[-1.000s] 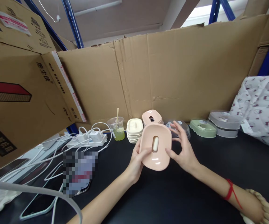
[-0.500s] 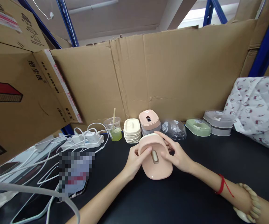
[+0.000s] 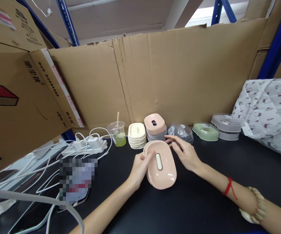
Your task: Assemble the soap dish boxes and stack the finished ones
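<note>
My left hand point(image 3: 138, 169) grips a glossy pink plastic lid point(image 3: 163, 177) by its left side, thumb on the face. A slot in the lid's middle shows a cream-coloured piece point(image 3: 159, 162) behind it. My right hand point(image 3: 185, 154) is off the lid at its upper right, fingers apart and holding nothing. Just behind the lid stand a stack of cream lids point(image 3: 137, 131) and a pile of pink and grey covers point(image 3: 154, 122). Beyond my right fingers lie clear plastic covers point(image 3: 183, 131).
A green cover point(image 3: 206, 131) and stacked grey covers point(image 3: 225, 125) sit at the back right, beside a patterned quilted bag point(image 3: 272, 110). A cup of green drink point(image 3: 120, 139), a power strip point(image 3: 91, 148), white cables and a pixelated phone point(image 3: 78, 185) occupy the left. Cardboard point(image 3: 191, 74) walls the back.
My right hand has let go of the pink lid and moved off to the right. The lid has tilted so its face shows more fully, still in my left hand.
</note>
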The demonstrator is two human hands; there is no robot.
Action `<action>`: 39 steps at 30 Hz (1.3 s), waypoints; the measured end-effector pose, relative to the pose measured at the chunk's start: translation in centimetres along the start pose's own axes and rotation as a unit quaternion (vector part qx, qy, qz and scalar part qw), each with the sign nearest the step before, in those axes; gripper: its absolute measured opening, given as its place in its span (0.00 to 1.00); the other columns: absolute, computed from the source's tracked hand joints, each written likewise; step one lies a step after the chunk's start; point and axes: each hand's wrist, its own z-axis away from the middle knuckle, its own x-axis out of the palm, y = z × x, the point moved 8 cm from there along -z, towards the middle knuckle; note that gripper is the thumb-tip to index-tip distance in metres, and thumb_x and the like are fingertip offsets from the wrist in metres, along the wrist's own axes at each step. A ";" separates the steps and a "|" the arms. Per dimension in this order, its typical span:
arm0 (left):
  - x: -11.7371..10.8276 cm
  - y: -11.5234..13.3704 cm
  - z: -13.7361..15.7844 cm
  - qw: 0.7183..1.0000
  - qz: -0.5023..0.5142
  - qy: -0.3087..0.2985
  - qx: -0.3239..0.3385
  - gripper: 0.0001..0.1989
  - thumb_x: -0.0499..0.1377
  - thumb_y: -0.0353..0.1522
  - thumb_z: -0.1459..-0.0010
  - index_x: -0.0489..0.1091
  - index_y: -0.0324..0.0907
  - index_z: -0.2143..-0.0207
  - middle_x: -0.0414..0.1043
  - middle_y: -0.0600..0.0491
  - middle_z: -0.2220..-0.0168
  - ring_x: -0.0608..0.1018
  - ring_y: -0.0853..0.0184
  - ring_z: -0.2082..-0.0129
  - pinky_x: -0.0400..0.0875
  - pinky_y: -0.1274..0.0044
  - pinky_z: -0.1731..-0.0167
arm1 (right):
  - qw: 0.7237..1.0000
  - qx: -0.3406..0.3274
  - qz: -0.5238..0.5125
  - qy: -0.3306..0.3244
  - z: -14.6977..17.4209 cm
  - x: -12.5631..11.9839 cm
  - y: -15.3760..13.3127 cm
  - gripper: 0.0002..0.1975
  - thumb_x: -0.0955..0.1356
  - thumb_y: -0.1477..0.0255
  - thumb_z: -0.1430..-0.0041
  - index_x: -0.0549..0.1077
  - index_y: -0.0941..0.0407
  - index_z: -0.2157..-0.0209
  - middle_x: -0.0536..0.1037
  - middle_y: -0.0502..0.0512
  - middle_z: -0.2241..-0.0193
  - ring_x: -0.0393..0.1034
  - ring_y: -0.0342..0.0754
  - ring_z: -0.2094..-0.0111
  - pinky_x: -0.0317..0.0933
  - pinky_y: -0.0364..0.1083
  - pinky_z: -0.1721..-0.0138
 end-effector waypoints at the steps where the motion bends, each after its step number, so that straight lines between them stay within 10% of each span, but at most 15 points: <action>1: 0.0 -0.7 0.0 0.999 0.011 0.000 -0.035 0.18 0.65 0.43 0.60 0.68 0.36 0.82 0.67 0.53 0.82 0.67 0.71 0.80 0.60 0.80 0.77 | 0.997 -0.024 0.068 0.020 -0.2 -0.4 0.4 0.19 0.57 0.63 0.38 0.70 0.57 0.54 0.76 0.60 0.60 0.73 0.50 0.61 0.69 0.49 0.63; 10: 0.6 -3.9 0.5 0.980 0.003 -0.045 -0.196 0.13 0.60 0.33 0.54 0.70 0.38 0.65 0.73 0.51 0.72 0.74 0.67 0.72 0.64 0.79 0.74 | 0.902 -0.144 0.406 0.028 -0.9 0.2 5.6 0.22 0.67 0.68 0.49 0.71 0.52 0.50 0.63 0.65 0.44 0.55 0.65 0.42 0.52 0.67 0.47; 23: 0.9 -3.8 0.5 0.969 0.076 -0.024 -0.234 0.06 0.50 0.28 0.47 0.66 0.37 0.70 0.67 0.55 0.78 0.69 0.73 0.80 0.66 0.82 0.76 | 0.890 -0.203 0.387 0.133 -0.8 -1.8 2.8 0.13 0.59 0.71 0.37 0.74 0.54 0.65 0.76 0.58 0.62 0.70 0.51 0.60 0.57 0.57 0.54; 39: 1.2 -3.9 0.7 0.964 0.064 -0.037 -0.254 0.11 0.48 0.29 0.45 0.68 0.35 0.63 0.71 0.52 0.73 0.73 0.71 0.75 0.68 0.81 0.72 | 0.889 -0.107 0.446 -0.008 -1.6 -0.4 5.7 0.26 0.68 0.79 0.59 0.71 0.57 0.54 0.63 0.68 0.44 0.59 0.60 0.45 0.55 0.57 0.51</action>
